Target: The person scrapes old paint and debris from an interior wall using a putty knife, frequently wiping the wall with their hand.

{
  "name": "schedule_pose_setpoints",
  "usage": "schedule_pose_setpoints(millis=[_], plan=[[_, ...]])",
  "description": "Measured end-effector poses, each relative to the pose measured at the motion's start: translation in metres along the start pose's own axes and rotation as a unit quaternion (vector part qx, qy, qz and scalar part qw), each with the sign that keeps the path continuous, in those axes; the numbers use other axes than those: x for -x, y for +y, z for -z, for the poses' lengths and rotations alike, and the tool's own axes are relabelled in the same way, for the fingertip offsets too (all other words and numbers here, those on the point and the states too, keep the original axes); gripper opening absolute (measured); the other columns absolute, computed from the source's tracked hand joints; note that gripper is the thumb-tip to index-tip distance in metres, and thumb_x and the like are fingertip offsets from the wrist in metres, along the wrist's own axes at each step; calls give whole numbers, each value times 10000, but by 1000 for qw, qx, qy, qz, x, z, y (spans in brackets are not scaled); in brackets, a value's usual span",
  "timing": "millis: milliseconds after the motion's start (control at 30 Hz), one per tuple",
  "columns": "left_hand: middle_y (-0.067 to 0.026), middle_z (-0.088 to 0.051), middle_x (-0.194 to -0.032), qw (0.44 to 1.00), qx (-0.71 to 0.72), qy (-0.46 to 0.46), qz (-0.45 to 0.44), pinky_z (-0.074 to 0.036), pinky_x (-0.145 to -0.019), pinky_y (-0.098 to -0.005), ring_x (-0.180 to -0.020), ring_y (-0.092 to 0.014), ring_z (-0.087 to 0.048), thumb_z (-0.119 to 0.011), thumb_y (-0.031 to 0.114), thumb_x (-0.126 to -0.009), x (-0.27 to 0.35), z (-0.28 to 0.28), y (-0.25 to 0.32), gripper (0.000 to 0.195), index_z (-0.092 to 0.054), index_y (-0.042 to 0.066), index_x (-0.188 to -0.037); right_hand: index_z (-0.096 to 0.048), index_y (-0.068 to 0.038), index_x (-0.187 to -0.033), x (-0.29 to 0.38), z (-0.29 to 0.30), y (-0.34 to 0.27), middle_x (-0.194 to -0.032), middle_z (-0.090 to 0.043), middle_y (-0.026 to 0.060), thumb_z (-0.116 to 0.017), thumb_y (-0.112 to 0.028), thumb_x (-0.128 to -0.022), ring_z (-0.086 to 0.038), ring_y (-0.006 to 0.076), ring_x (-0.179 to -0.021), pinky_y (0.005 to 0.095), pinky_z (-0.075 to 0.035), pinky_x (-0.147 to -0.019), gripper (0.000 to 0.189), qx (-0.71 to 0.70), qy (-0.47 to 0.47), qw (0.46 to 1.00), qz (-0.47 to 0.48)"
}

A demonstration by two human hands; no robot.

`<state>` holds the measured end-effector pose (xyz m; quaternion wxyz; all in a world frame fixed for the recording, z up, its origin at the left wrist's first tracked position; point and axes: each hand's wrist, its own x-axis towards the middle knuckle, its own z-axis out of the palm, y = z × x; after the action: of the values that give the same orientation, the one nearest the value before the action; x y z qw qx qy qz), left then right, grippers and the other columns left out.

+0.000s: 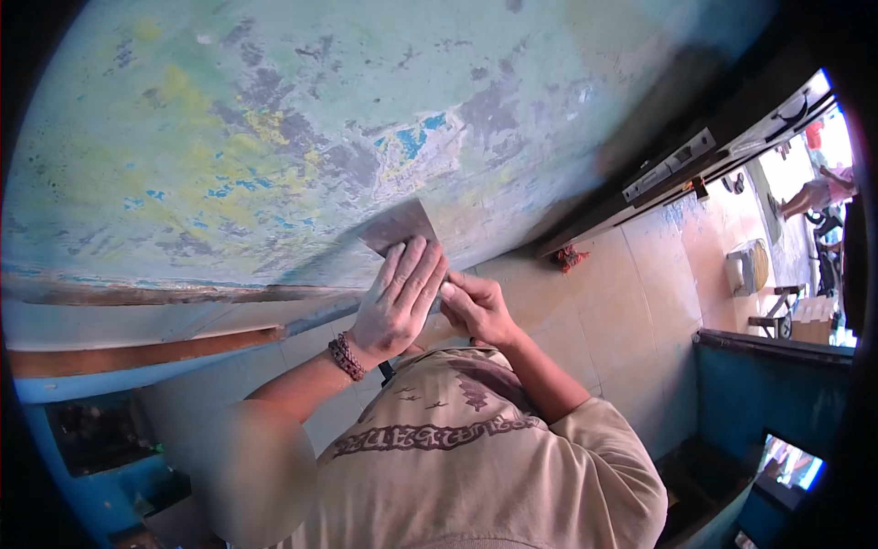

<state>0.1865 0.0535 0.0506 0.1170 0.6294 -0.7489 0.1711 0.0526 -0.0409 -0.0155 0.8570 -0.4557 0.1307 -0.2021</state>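
A metal scraper [405, 223] has its broad blade against the lower part of a painted wall [288, 171], mottled green, yellow and grey. My left hand [405, 291], whitish with dust and wearing a braided bracelet [346, 357], lies over the blade with its fingers close together and pointing towards the wall; its thumb is hidden. Just beside it, my right hand [480, 305] is closed around the scraper's handle end, which is mostly covered. Ahead of the blade is a rough pale patch [418, 158] with bright blue paint showing.
At the right is a dark door edge with a metal lock plate [669, 165]. A reddish rag or tuft [569, 258] lies on the tiled floor [617, 288] near its foot. Blue partitions [761, 391] stand lower right. Beyond the doorway are a person [820, 192] and a small stool [778, 319].
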Motion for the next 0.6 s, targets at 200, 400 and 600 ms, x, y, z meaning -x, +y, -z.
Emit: schedule_pose_setpoints(millis=[200,400,600], plan=[[-162,-437,-1381,996,-23,-11,-86,-346,-1069,-444,-1304,-314,-390,-521,95,-815,-54,22,-19,465,-512,-44,-1258,-565,-33,-1243,-4,4,-14,-643,-463,-51,-509,-199,-971,-387,32,-555,205,-321,-485,323,38,-6,998,50],[-139,-425,-1403,970,-129,-53,-200,-295,-1112,-417,-1329,-296,-361,-484,173,-829,-70,-2,-19,421,-556,-24,-1194,-519,-42,-1295,15,21,-21,-654,-455,-45,-530,-244,-963,-389,44,-557,206,-324,-485,389,36,-8,999,-24],[-144,-433,-1395,968,-115,-39,-221,-279,-1119,-416,-1328,-272,-367,-475,182,-839,-83,-18,-16,397,-569,-28,-1163,-515,-54,-1307,16,47,-17,-666,-438,-61,-519,-185,-967,-356,28,-561,192,-286,-472,365,7,-5,1000,-24]])
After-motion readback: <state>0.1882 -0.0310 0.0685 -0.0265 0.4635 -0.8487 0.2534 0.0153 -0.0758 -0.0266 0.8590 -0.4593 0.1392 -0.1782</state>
